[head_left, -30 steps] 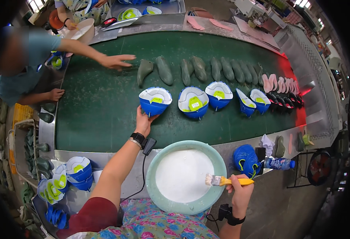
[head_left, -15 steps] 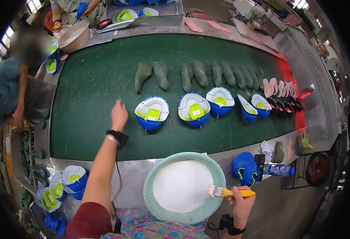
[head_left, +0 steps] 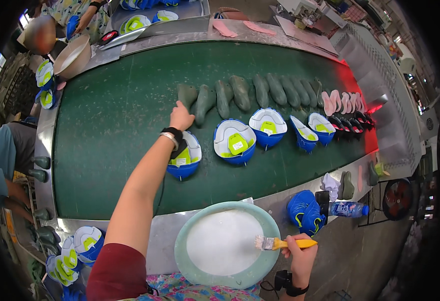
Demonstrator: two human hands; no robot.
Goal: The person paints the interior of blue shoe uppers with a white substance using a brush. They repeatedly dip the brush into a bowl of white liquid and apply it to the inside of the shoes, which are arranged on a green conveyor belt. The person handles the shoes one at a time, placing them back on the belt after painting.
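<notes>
We find the right hand (head_left: 301, 255) pinching the brush (head_left: 282, 244) over the basin (head_left: 181, 253). The left hand (head_left: 181, 118) is at the leftmost last (head_left: 186, 93) on the belt (head_left: 115, 130), toward its far edge; we cannot tell its grip.

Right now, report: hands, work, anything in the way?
Left hand at leftmost green shoe last, contact unclear. Right hand grips yellow-handled brush over white-filled basin. Leftmost blue upper partly hidden behind left arm.

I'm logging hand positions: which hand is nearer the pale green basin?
Right. The right hand is just right of the basin, holding a brush over it; the left hand is farther off, by the dark green shoe lasts.
</notes>
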